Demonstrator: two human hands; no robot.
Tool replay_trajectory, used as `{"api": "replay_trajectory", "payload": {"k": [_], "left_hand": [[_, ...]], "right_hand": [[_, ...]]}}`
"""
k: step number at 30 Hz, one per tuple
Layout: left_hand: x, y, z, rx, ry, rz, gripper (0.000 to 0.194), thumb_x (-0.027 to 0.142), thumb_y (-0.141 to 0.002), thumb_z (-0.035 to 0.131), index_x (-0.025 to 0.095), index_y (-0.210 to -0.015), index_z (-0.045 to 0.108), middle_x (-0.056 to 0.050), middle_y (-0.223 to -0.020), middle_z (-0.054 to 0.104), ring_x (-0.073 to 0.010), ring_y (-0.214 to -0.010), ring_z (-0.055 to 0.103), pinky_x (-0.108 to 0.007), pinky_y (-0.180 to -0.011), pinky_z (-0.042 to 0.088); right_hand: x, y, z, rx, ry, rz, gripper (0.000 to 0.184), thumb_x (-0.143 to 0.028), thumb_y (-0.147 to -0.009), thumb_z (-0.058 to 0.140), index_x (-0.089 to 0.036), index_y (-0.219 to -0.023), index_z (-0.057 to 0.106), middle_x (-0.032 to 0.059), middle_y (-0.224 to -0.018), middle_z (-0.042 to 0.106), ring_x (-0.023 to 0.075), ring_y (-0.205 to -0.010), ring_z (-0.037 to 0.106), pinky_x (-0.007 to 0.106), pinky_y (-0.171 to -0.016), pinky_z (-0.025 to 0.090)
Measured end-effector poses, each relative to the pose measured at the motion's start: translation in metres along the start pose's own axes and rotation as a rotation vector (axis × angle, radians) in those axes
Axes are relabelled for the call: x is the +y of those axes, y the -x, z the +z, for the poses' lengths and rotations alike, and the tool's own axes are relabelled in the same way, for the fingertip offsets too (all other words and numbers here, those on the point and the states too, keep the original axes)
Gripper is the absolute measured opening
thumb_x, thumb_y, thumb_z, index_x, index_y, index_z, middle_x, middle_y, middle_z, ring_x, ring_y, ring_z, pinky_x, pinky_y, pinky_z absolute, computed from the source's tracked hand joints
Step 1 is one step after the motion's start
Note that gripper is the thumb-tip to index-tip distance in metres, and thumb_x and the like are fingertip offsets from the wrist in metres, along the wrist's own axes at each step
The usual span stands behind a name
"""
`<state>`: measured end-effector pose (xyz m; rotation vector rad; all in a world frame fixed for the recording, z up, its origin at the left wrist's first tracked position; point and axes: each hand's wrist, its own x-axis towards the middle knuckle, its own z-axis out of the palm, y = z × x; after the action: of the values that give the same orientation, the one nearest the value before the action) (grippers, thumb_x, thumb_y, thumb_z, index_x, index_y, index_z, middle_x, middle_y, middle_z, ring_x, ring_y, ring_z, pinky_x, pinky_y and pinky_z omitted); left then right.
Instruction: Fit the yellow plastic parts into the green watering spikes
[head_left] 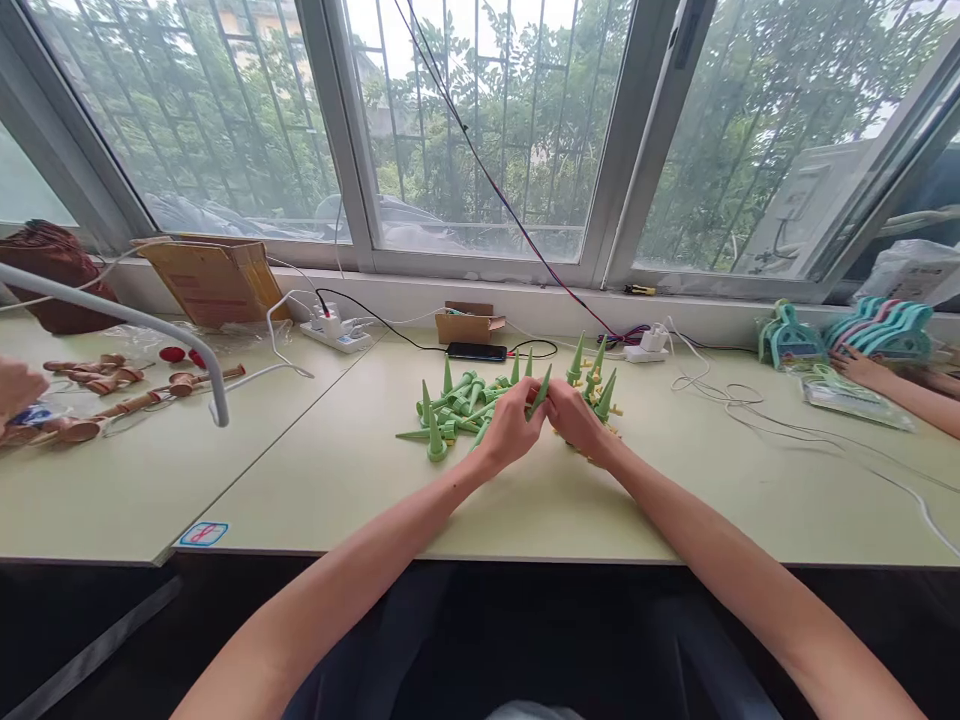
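Over the middle of the table, my left hand is closed around a green cone-shaped spike, its point tilted up and to the right. My right hand meets it there, fingers bent inward; what they grip, if anything, is hidden. Left of my hands lies a loose pile of green spikes, a few of them standing on their wide ends. Just behind and right of my right hand, several green spikes with yellow parts stand close together.
A black phone and a small open cardboard box lie behind the pile. Wooden kendama-like pieces and a person's hand are at left. At right, another person's hand touches turquoise hangers. White cables cross the table.
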<state>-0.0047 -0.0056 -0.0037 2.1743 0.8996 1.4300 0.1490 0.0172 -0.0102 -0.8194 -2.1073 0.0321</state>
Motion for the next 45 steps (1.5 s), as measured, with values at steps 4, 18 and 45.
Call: {"api": "replay_trajectory", "payload": {"k": [4, 18, 45], "left_hand": [[-0.002, -0.001, 0.000, 0.035, 0.000, 0.010, 0.003, 0.020, -0.088, 0.053, 0.019, -0.091, 0.055, -0.003, -0.082, 0.064, -0.0133, -0.072, 0.059, -0.026, -0.067, 0.050], [0.006, -0.013, -0.014, 0.162, -0.126, 0.020, 0.019, 0.030, -0.091, 0.055, 0.018, -0.078, 0.062, -0.004, -0.078, 0.060, -0.0147, -0.072, 0.055, -0.028, -0.070, 0.047], [-0.001, -0.015, -0.018, 0.126, 0.198, -0.299, 0.031, 0.046, -0.089, 0.054, 0.021, -0.075, 0.044, 0.004, -0.055, 0.054, -0.0105, -0.042, 0.053, -0.022, -0.045, 0.041]], "right_hand": [[-0.001, 0.000, 0.004, 0.078, 0.108, -0.072, 0.026, -0.003, -0.087, 0.037, -0.019, -0.095, 0.057, 0.0040, -0.077, 0.054, 0.0190, -0.074, 0.049, 0.031, -0.070, 0.044], [-0.017, 0.004, 0.018, 0.391, 0.287, -0.035, 0.019, -0.017, -0.100, 0.040, -0.019, -0.108, 0.057, 0.0093, -0.094, 0.064, 0.0225, -0.087, 0.054, 0.036, -0.080, 0.048], [-0.029, 0.005, 0.009, 0.398, -0.040, 0.232, 0.021, -0.034, -0.096, 0.047, -0.020, -0.084, 0.057, 0.0028, -0.077, 0.065, 0.0138, -0.065, 0.058, 0.026, -0.065, 0.048]]}}
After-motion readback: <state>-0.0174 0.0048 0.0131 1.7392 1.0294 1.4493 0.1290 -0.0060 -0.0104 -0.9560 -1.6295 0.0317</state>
